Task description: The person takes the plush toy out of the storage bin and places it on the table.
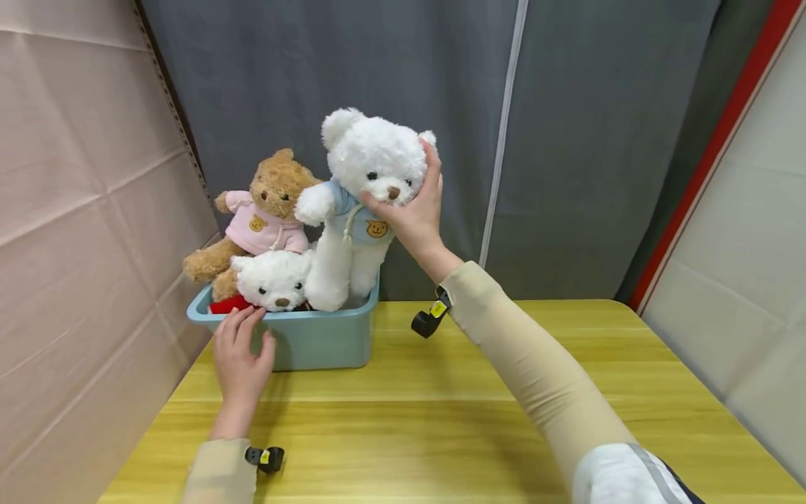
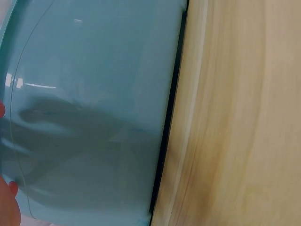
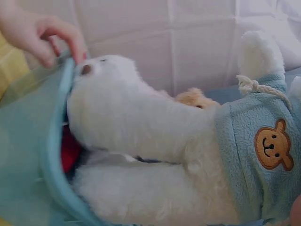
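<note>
A white teddy bear (image 1: 378, 157) in a light blue hoodie stands upright at the right end of a blue-green plastic bin (image 1: 327, 339). My right hand (image 1: 415, 210) grips it by the head and neck, thumb below the muzzle and fingers along the side of the face. In the right wrist view, the legs of this white bear (image 3: 141, 122) hang down into the bin. My left hand (image 1: 245, 350) rests its fingertips on the bin's front rim at the left, thumb apart from the fingers. Just behind those fingertips is the head of a second white bear (image 1: 277, 280).
A brown teddy bear (image 1: 273, 217) in a pink hoodie leans at the back left of the bin. Something red (image 1: 229, 304) shows inside the bin. The bin stands on a wooden table (image 1: 441, 392), near a light left wall (image 1: 82, 210) and a grey curtain (image 1: 567, 140).
</note>
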The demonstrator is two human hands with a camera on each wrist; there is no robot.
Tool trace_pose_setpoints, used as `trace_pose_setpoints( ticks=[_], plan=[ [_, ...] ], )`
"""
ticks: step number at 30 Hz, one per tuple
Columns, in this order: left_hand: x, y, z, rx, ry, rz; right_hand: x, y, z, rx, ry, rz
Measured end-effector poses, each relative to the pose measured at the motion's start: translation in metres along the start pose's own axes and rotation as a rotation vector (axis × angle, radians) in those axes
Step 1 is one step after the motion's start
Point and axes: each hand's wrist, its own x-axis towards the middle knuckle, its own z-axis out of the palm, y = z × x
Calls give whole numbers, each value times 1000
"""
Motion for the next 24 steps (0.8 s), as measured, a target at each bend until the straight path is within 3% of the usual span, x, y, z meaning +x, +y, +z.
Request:
trace_pose_setpoints(
  ticks=[6, 14, 19, 24],
  plan=[
    [-2, 2, 2, -20, -4, -5, 19, -11, -24, 48, 43, 61],
    [-1, 1, 0, -24, -2, -3, 22, -18, -50, -175, 30, 146],
    [0, 1, -2, -23, -10, -21, 12, -4, -59, -251, 16, 156],
    [0, 2, -2, -22, -19, -31, -2, 22, -70, -295, 27, 236]
  ],
)
